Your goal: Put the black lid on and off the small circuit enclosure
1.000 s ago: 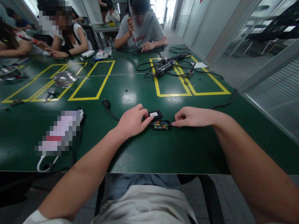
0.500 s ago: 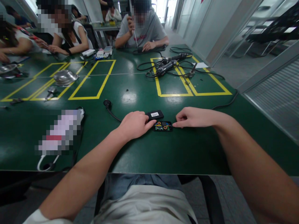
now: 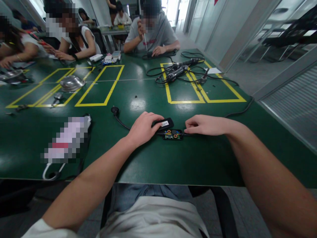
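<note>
Change: since the earlier frames my left hand (image 3: 143, 128) has climbed onto the black cover (image 3: 163, 123), which now sits tilted with its labelled end up; half a second ago my fingertips lay beside it.
Left hand: fingers curl over the cover's near end and grip it, lifting that end just off the green table (image 3: 153, 158).
Right hand: my right hand (image 3: 203, 125) lies flat, fingers pinched narrow on the cable end at the right edge of the opened adapter base (image 3: 172, 134); I cannot tell whether it truly clamps the cable.
Adapter base: on the table between my hands, circuit board with orange coils facing up, just below the cover and touching it.
Cable: the black cord (image 3: 118, 116) runs left from the base, under my left hand, to a round plug.
Doing it well: I judge the cover should come down square over the board, edges aligned, while the right hand keeps the base from sliding.
Around: a soldering iron (image 3: 177, 72) with tangled leads lies inside the yellow tape box (image 3: 198, 99), well apart; other people work at the far end.
</note>
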{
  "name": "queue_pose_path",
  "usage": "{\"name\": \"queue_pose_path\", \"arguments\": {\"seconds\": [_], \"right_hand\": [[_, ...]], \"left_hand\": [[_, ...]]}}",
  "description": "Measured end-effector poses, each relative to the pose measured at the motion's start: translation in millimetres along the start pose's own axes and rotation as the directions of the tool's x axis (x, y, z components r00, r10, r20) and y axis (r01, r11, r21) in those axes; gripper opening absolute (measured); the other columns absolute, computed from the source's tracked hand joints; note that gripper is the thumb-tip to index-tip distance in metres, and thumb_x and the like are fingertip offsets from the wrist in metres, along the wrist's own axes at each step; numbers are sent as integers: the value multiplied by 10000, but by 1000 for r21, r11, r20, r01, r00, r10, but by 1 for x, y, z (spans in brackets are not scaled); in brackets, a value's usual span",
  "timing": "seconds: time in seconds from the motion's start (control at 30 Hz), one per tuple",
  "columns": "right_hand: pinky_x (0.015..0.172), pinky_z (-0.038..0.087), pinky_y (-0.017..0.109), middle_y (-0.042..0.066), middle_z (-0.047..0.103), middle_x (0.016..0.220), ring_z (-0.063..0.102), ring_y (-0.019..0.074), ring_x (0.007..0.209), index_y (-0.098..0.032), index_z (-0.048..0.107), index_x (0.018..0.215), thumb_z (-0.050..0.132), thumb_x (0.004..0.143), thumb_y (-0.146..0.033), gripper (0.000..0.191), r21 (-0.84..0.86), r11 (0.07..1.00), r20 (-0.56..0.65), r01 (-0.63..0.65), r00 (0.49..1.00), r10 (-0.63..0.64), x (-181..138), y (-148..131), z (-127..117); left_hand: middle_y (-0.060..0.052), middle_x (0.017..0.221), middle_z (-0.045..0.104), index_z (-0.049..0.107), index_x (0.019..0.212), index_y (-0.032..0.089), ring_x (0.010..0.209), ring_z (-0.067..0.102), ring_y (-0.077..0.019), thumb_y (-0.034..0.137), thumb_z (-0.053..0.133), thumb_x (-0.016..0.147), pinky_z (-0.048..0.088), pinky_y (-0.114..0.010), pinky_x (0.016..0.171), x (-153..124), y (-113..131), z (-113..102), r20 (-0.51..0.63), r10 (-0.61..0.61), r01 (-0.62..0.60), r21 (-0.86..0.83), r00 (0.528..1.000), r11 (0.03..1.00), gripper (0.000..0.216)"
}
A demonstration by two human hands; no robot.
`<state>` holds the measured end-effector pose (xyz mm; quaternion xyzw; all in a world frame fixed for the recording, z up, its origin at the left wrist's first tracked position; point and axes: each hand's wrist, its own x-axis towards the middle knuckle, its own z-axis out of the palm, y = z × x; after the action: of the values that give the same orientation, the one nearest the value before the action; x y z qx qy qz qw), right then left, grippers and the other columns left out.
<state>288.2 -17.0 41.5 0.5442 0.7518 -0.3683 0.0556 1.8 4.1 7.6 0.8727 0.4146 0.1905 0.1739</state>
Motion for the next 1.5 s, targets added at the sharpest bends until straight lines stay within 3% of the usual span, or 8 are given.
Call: {"name": "queue_pose_path", "arguments": {"seconds": [0.13,0.23,0.33,0.5,0.7,0.87,1.2,1.5], "right_hand": [[685,373,360,2,529,697,501,204,689,-251,575,707,625,857,-588,373,-3,1000,-13,8,1000,-8,0,-4,0],[680,369,361,3,532,695,498,204,684,-252,579,710,628,848,-564,344,-13,1000,-7,-5,1000,5,0,-5,0],[673,364,359,8,546,701,501,204,684,-250,589,720,643,846,-574,352,-19,1000,-14,-18,1000,17,-1,-5,0],[667,365,344,9,560,700,524,207,701,-246,612,744,675,844,-595,368,-12,1000,-13,-7,1000,6,-1,-5,0],[664,375,341,3,550,718,505,197,689,-245,573,736,624,816,-426,205,-20,1000,-2,6,1000,-6,1,-2,0],[669,380,346,17,575,726,522,209,705,-244,569,722,614,798,-349,137,-24,1000,-10,15,1000,-15,2,-2,0],[657,377,339,2,567,687,531,203,696,-240,626,735,649,787,-417,186,-16,1000,9,-18,1000,18,-2,-6,1],[667,377,351,-1,569,687,522,195,679,-225,675,738,669,799,-561,342,10,1000,52,-14,999,13,-2,-5,0]], "left_hand": [[-83,1280,836,791,1428,263,1186,695,-268,301,577,1150,548,-463,1114,-4,3,-4,-79,118,-116,36,990,993,353],[-104,1347,806,823,1390,263,1208,699,-280,332,561,1159,549,-472,1117,-6,4,-3,25,180,-181,80,983,980,356],[-110,1386,796,812,1417,254,1217,715,-287,343,601,1141,561,-478,1118,-5,1,0,118,144,-154,82,983,985,359],[-98,1386,818,811,1377,226,1240,727,-300,268,692,1078,568,-494,1145,-2,-8,3,52,52,-57,94,997,994,324],[-136,1447,783,716,1508,210,1295,723,-286,314,609,1132,584,-498,1149,-10,1,-2,-161,351,-363,-50,922,930,404],[-140,1384,800,774,1443,202,1228,746,-280,284,646,1116,603,-478,1108,-16,9,2,38,495,-489,-105,868,866,360],[-118,1370,812,790,1417,226,1244,737,-276,254,702,1089,565,-467,1138,-14,15,4,165,413,-390,-155,896,908,341],[-107,1356,805,672,1451,225,1233,721,-302,228,732,1024,584,-488,1094,-8,6,6,-38,55,-58,-96,998,994,431]]}}
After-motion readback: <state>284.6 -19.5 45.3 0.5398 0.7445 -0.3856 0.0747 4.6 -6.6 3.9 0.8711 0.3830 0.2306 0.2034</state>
